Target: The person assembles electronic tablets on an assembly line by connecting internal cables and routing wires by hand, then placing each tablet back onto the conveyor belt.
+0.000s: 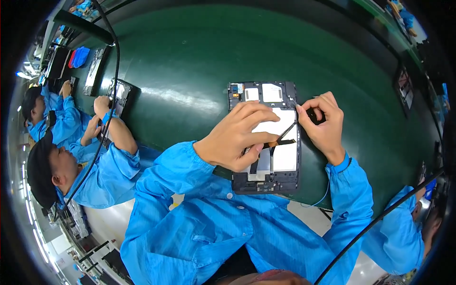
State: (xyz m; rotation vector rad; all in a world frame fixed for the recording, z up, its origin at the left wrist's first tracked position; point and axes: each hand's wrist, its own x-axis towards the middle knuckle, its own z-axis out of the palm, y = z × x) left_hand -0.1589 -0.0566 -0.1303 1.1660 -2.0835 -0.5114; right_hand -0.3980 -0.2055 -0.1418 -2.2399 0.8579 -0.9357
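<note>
Our left hand (233,135) hung curled over the cables (287,142), right hand (325,120) bunched at the tablet's (287,184) edge; couldn't tell if either gripped. Seemed we were routing them, so next needed care.

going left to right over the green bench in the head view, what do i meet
Blue bundle → co-worker's dark device → left hand → right hand → dark flat panel. The opened device under the left hand is left out, as they overlap.
</note>
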